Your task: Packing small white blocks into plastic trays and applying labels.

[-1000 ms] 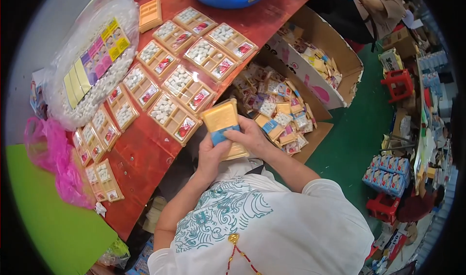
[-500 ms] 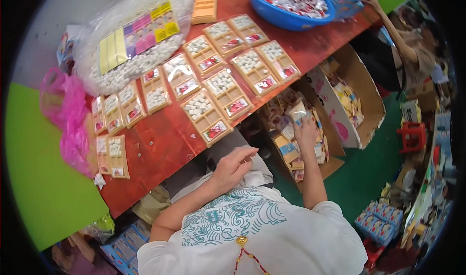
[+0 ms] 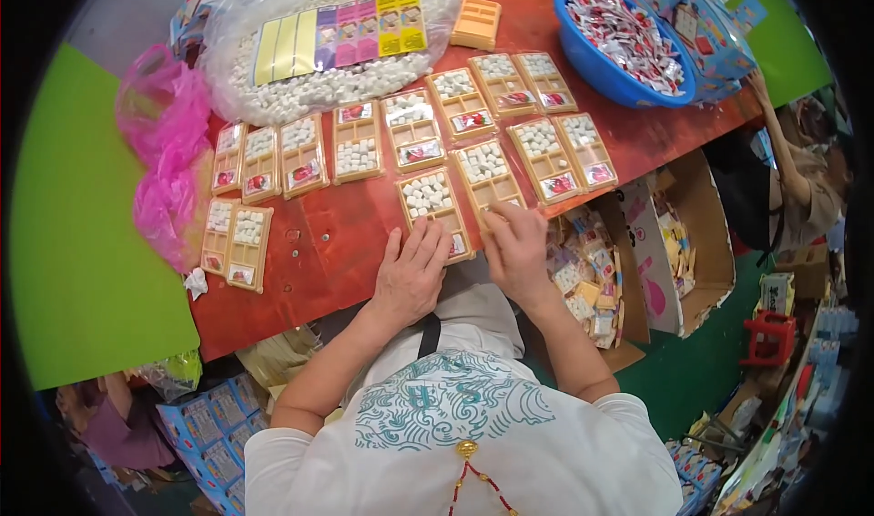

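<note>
Several light-orange compartment trays stand on the red table, each holding small white pellets and a red-and-white sachet. My left hand (image 3: 410, 273) lies with fingers outstretched over the near end of the front tray (image 3: 426, 193), touching it. Beside it, my right hand (image 3: 519, 250) has its fingers bent around the near end of a second tray (image 3: 482, 163). The fingers hide that tray's lower compartments. Farther back lies a clear plastic bag (image 3: 337, 97) of white pellets with a printed yellow, purple and pink sheet (image 3: 341, 35) on top.
At the back right stands a blue basin (image 3: 583, 47) full of sachets. An open carton (image 3: 637, 284) of packets sits below the table's right edge, beside a second carton (image 3: 715, 284). A pink plastic bag (image 3: 164, 188) lies at left. Another person's arm (image 3: 774, 125) reaches in at right.
My right hand has left a packet in the carton and come up to the second tray. My left hand has moved from my lap onto the front tray. The view has shifted.
</note>
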### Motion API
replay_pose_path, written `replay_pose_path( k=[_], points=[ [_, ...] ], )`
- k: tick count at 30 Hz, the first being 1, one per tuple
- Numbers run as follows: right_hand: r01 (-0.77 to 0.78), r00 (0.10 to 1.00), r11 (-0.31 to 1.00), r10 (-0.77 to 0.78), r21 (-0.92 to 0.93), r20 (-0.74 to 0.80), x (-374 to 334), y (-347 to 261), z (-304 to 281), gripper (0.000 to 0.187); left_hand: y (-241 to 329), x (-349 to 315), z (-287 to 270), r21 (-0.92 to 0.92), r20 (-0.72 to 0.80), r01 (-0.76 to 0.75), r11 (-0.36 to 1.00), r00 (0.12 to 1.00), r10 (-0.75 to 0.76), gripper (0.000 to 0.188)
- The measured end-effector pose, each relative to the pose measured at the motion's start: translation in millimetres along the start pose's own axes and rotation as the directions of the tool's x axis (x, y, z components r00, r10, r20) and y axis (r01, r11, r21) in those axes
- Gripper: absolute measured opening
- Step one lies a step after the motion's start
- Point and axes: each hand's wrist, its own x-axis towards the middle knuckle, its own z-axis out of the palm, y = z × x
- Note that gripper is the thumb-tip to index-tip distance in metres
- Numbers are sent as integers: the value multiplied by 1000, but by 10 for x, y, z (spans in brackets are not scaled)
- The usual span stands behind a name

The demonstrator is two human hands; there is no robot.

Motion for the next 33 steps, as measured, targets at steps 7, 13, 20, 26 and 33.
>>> replay_pose_path(
  k=[7,13,20,26,33],
  points=[
    [175,973,983,-180,51,141,469,-293,510,44,-172,-249,-164,-8,-4,60,998,998,-60,52],
    [293,895,952,-304,85,327,658,-307,977,46,-317,-373,-194,-159,-68,105,982,991,-117,53],
    [271,932,958,-286,95,221,488,-336,1093,47,-417,-264,-145,-202,-11,348,916,934,-357,74],
    [158,964,950,-207,270,165,524,-661,1231,48,-591,-345,-280,-109,62,431,896,902,-426,73],
    [231,962,944,-258,235,90,1343,-467,1030,35,-726,-424,-374,-119,35,489,864,872,-489,65]
  ],
)
